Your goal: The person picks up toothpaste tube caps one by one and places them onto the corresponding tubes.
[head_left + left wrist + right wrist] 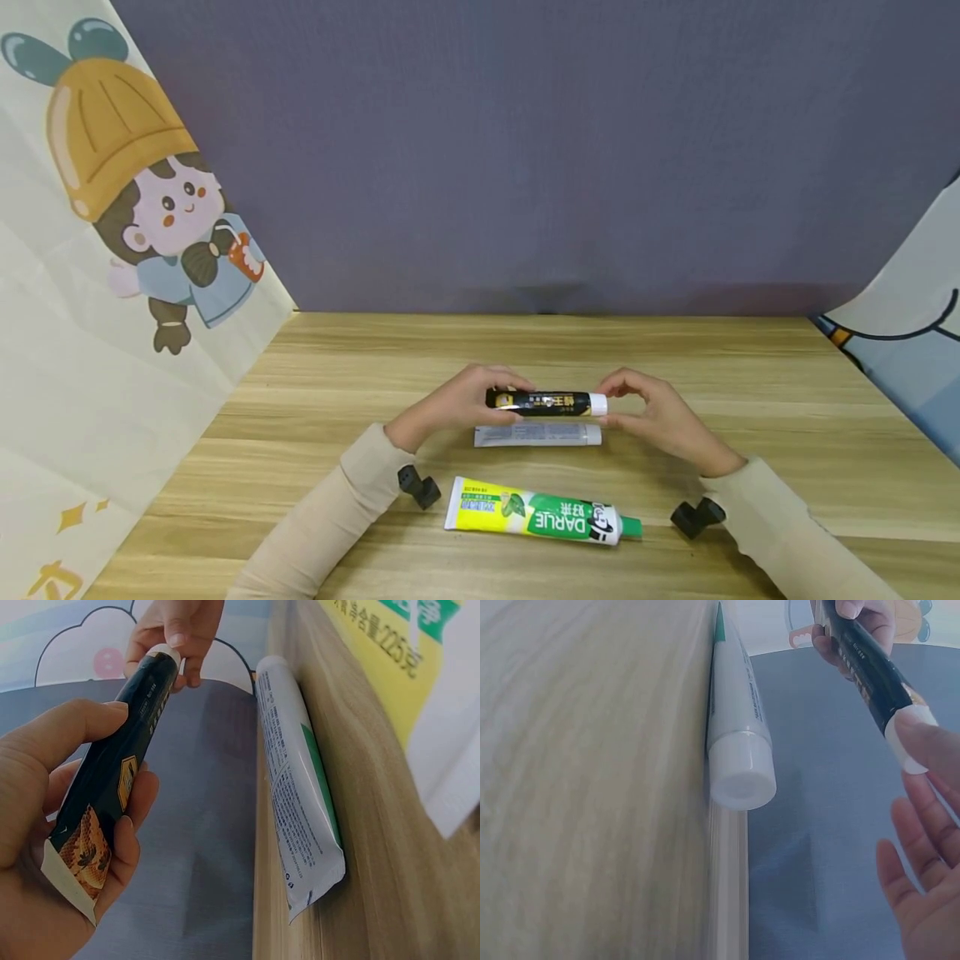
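Observation:
Held level above the table is a black tube (551,404) with gold lettering, a white cap and a honeycomb picture near its flat end. My left hand (461,403) grips its flat-end half between thumb and fingers. At the other end, my right hand (663,421) pinches the white cap (911,739) with thumb and index finger, the other fingers spread loosely. Just under it lies a white tube (296,780) with small print, a green patch and a white cap. Closer to me lies a larger yellow, green and white Darlie toothpaste tube (536,512), its green cap to the right.
The wood-grain table (337,517) meets a grey-blue panel (540,167) along its back edge. On the left hangs a pale cloth (90,417) with a cartoon figure, and another printed cloth (915,333) stands at the right. Each wrist carries a small black device.

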Action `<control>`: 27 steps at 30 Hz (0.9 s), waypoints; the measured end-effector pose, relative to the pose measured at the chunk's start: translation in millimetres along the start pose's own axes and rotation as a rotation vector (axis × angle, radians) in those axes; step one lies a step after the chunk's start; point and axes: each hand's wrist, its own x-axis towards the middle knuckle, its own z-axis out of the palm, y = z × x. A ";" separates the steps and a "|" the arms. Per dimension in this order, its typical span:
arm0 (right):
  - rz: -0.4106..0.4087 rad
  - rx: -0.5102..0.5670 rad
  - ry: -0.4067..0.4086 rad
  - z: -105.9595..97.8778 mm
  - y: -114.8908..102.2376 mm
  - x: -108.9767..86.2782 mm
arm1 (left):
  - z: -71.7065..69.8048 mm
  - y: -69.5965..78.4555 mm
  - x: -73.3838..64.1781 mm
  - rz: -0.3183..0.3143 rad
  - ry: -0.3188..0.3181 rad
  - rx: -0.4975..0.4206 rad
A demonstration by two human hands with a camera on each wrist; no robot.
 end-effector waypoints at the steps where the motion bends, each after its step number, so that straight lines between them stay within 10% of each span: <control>1: -0.001 -0.003 0.002 0.1 0.2 -0.3 | -0.1 -0.1 0.1 0.003 0.000 -0.001; 27: 0.099 0.000 -0.018 -2.7 -3.0 -1.6 | 0.4 0.4 0.0 0.013 0.000 0.010</control>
